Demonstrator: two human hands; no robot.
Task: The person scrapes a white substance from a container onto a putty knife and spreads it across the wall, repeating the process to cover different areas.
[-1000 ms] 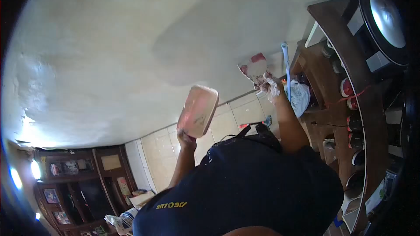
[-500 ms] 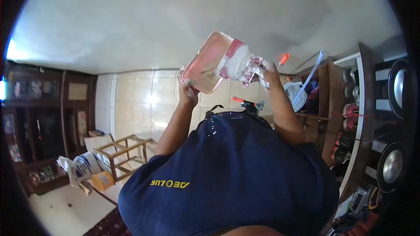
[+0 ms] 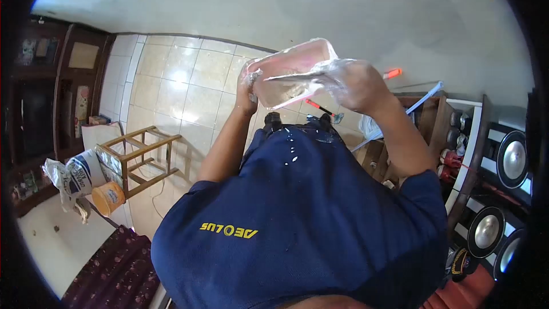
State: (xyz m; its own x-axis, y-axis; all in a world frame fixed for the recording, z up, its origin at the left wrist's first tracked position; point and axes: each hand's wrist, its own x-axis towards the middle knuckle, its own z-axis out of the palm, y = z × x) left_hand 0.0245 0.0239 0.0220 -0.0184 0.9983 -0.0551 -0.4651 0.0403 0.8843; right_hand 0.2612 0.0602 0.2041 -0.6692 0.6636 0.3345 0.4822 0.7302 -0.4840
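Observation:
A pink rectangular tub (image 3: 273,95) with white paste smeared on its rim and inside is tilted in front of my body. My left hand (image 3: 247,88) grips the tub by its left end, fingers spotted with white. At the tub's right end, my right hand (image 3: 359,87), coated in white paste, is closed round a flat, paste-covered spreader (image 3: 311,74). The spreader's thin edge reaches across the tub's opening. Its handle is hidden by my fingers.
A wooden stool frame (image 3: 143,160) lies on the left, beside an orange bucket (image 3: 108,199) and a white sack (image 3: 82,173). An orange-handled tool (image 3: 321,107) rests on the tiled floor. Shelves with shoes (image 3: 450,160) and round speakers (image 3: 513,157) stand at right.
The spreader has turned from showing its broad, paste-laden face to nearly edge-on over the tub. The tub's tilt has changed, and my view has shifted, showing more floor.

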